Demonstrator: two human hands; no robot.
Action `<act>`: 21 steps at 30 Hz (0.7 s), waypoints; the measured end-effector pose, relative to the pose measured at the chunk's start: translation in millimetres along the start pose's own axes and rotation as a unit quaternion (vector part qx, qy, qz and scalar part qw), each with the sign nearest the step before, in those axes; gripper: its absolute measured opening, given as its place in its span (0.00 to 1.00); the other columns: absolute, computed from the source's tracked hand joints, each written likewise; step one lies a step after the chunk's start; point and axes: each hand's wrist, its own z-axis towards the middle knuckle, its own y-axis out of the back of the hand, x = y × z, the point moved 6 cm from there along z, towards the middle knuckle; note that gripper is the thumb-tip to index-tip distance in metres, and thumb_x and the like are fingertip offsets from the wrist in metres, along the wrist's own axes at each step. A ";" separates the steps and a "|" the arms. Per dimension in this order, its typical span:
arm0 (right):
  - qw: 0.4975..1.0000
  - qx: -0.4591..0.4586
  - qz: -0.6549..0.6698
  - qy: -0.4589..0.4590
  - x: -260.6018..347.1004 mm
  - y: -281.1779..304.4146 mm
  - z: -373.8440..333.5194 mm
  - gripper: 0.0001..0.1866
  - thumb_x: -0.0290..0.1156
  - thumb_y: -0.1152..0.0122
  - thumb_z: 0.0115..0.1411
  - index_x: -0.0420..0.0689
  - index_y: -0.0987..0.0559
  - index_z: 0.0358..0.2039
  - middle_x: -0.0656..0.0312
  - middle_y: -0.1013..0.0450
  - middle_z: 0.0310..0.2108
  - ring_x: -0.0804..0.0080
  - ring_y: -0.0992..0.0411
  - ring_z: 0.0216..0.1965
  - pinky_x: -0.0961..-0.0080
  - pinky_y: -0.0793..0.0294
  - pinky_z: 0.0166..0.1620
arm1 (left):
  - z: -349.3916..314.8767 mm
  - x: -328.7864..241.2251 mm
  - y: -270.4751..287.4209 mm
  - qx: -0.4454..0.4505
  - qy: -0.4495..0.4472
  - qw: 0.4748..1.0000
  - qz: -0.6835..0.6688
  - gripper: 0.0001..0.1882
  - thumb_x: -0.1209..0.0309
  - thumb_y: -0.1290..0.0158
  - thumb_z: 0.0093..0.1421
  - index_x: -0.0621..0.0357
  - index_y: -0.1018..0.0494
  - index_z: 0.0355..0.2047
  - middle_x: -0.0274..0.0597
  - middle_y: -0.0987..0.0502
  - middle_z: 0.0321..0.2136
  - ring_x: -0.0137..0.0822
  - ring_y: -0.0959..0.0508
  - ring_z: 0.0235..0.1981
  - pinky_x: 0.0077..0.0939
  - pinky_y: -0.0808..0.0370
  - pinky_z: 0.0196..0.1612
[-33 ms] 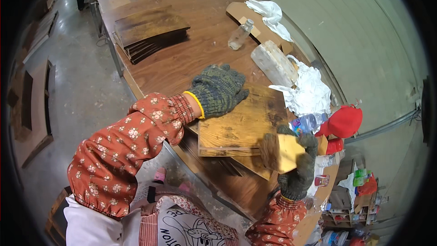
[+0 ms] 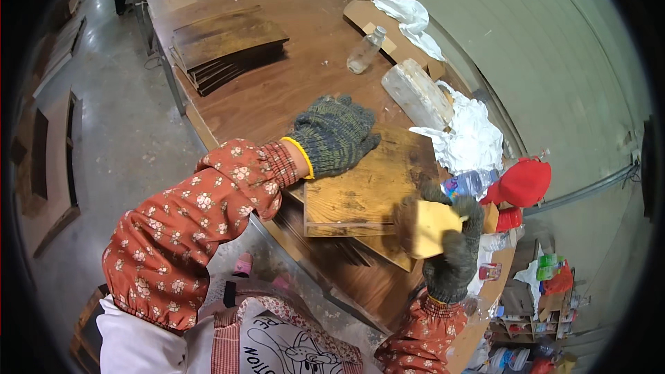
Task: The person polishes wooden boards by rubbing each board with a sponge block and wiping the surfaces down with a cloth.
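Observation:
My left hand (image 2: 334,136), in a dark grey knitted glove with a yellow cuff, lies flat with its fingers stretched on the far left part of a brown wooden board (image 2: 353,204). That board rests on top of other boards near the table's front edge. My right hand (image 2: 454,256), in a matching glove, grips a pale yellow block (image 2: 433,230) with a brown, brush-like side, blurred by motion. The brown side is at the board's right end; whether it touches the wood I cannot tell.
A stack of dark boards (image 2: 232,45) stands at the table's far left. Along the right lie a clear bottle (image 2: 366,50), a whitish block-like container (image 2: 417,93), crumpled white cloth (image 2: 471,140), a plastic bottle (image 2: 465,185) and a red item (image 2: 524,183).
My right hand has moved slightly to the left, and the yellow block has turned a little in it. My left hand stays on the board.

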 end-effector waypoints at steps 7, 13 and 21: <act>0.939 0.089 -0.314 0.108 17.5 -44.6 -3.8 0.47 0.34 0.18 0.45 0.44 0.34 0.63 0.47 0.33 0.61 0.53 0.33 0.62 0.54 0.31 0.64 | -2.3 -2.3 1.9 -0.055 -0.030 0.998 -0.001 0.18 0.55 0.51 0.65 0.59 0.25 0.37 0.51 0.22 0.36 0.54 0.24 0.44 0.54 0.33 0.55; 0.874 0.219 -0.415 0.126 25.0 -82.4 -7.0 0.38 0.24 0.21 0.48 0.44 0.29 0.60 0.48 0.36 0.65 0.54 0.35 0.65 0.59 0.32 0.64 | -0.1 -4.0 6.3 0.003 0.008 0.999 -0.040 0.18 0.56 0.50 0.64 0.60 0.24 0.37 0.55 0.21 0.37 0.57 0.24 0.44 0.54 0.30 0.51; 0.865 0.267 -0.406 0.125 25.0 -121.4 -5.8 0.30 0.26 0.37 0.58 0.38 0.31 0.62 0.46 0.36 0.65 0.46 0.37 0.66 0.54 0.40 0.68 | -0.8 -0.1 2.4 -0.001 0.013 0.998 -0.058 0.19 0.56 0.51 0.64 0.60 0.24 0.39 0.55 0.21 0.39 0.57 0.24 0.44 0.53 0.30 0.51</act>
